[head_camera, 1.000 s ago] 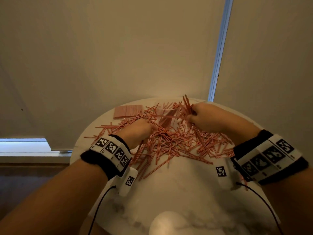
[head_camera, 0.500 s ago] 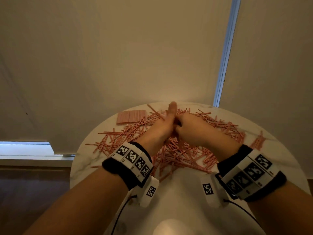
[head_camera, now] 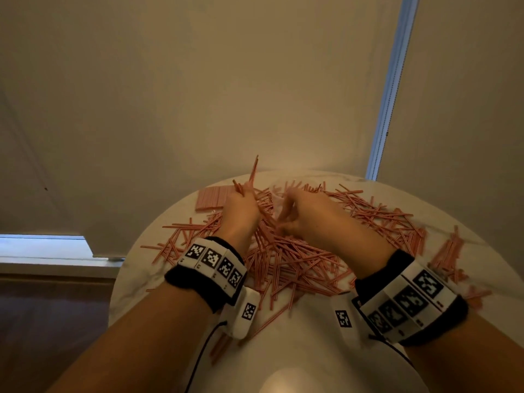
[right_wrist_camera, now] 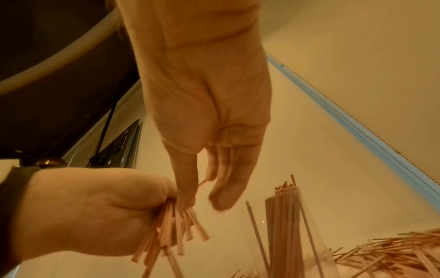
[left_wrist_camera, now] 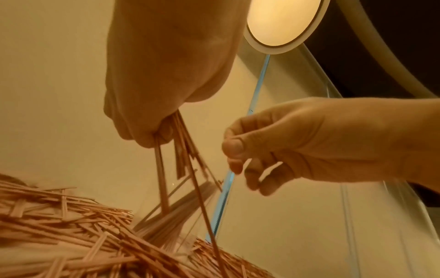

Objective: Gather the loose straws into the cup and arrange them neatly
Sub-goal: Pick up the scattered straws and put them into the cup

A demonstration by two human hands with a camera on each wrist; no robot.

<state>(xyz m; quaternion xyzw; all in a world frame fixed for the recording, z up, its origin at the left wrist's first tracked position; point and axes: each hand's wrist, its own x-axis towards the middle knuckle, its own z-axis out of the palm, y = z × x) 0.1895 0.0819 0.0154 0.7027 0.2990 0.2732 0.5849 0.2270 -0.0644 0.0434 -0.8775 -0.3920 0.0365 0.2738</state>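
Thin pink straws (head_camera: 297,259) lie scattered in a heap over the round white table (head_camera: 312,350). My left hand (head_camera: 241,207) grips a bundle of straws (left_wrist_camera: 181,150); their upper ends stick out above the fist and their lower ends hang over the heap. A clear cup (right_wrist_camera: 295,225) stands just beyond my hands with straws upright inside (right_wrist_camera: 278,216). My right hand (head_camera: 300,214) hovers beside the left, fingers loosely curled, with nothing plainly held. A short straw end shows by its thumb (right_wrist_camera: 188,180).
A flat, aligned pack of pink straws (head_camera: 211,198) lies at the table's back left. More loose straws (head_camera: 450,251) sit near the right edge. A pale wall or blind (head_camera: 255,95) rises directly behind the table.
A second ago my right hand held straws over the heap. Half a second ago both hands met. Now they have parted and the left keeps the bundle.
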